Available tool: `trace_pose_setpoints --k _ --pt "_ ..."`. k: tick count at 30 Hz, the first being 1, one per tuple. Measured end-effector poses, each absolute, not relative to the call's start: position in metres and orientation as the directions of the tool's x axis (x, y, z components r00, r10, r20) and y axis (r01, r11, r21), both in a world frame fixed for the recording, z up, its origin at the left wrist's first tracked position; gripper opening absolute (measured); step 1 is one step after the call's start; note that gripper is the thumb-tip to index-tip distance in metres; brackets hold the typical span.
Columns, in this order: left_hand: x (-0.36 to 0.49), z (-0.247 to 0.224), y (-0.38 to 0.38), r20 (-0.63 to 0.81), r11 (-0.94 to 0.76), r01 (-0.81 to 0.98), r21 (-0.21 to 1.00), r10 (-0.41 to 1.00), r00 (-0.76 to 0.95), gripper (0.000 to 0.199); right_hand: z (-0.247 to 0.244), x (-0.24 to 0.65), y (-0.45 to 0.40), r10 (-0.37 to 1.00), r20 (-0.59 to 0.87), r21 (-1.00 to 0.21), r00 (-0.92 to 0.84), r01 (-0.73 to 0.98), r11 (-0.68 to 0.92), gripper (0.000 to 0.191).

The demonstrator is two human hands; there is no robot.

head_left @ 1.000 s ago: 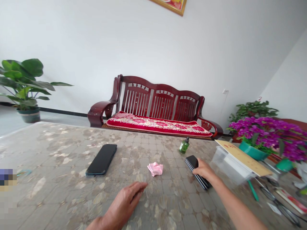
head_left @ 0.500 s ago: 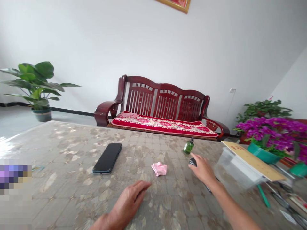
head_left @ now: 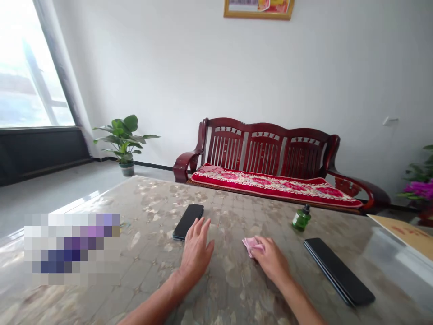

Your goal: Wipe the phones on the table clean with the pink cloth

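Note:
A small crumpled pink cloth (head_left: 250,245) lies on the patterned tabletop, and the fingers of my right hand (head_left: 271,259) are closed on its right side, hiding part of it. My left hand (head_left: 197,250) is open with its fingers stretched forward. Its fingertips overlap the near right corner of a black smartphone (head_left: 189,219); whether they touch it I cannot tell. To the right of my right hand lies a long, flat black object (head_left: 338,271) with rounded ends. Behind that stands a small green bottle (head_left: 301,220) with a black cap, upright.
A clear plastic box (head_left: 389,253) with a tan board (head_left: 402,232) on top is at the right. On the left the table (head_left: 152,271) has a pixelated patch. A red-cushioned wooden bench (head_left: 264,149) stands beyond the far edge, and a potted plant (head_left: 125,144) is farther left.
My right hand has moved left from the long black object onto the pink cloth. My left hand has reached forward to the smartphone, fingers spreading. The view has turned left.

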State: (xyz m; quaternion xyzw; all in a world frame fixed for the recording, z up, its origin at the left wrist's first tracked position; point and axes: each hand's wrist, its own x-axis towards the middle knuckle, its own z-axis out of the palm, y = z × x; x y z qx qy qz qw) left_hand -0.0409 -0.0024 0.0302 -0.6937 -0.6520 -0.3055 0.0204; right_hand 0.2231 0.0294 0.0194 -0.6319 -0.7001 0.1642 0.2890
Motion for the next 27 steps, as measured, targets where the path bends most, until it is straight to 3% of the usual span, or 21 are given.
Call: trace_pose_setpoints --k 4,8,14,21,27 --pt "-0.049 0.047 0.008 0.208 0.15 0.953 0.262 0.956 -0.208 0.066 0.015 0.219 0.024 0.975 0.223 -0.621 -0.026 0.767 0.162 0.025" --pt "-0.055 0.061 0.022 0.071 0.272 0.946 0.173 0.955 -0.288 0.073 0.014 0.219 0.023 0.97 0.241 -0.635 -0.019 0.753 0.172 0.022" --pt "-0.072 0.064 0.045 -0.032 0.316 0.936 0.158 0.949 -0.315 0.084 0.011 0.221 0.023 0.966 0.258 -0.664 -0.02 0.722 0.193 0.022" --pt "-0.091 0.062 0.056 -0.098 0.307 0.933 0.187 0.951 -0.293 0.063 0.012 0.222 0.022 0.965 0.263 -0.673 -0.009 0.715 0.19 0.023" --pt "-0.106 0.063 0.063 -0.122 0.303 0.902 0.307 0.953 -0.279 0.064 0.013 0.222 0.021 0.97 0.245 -0.68 -0.001 0.713 0.172 0.023"
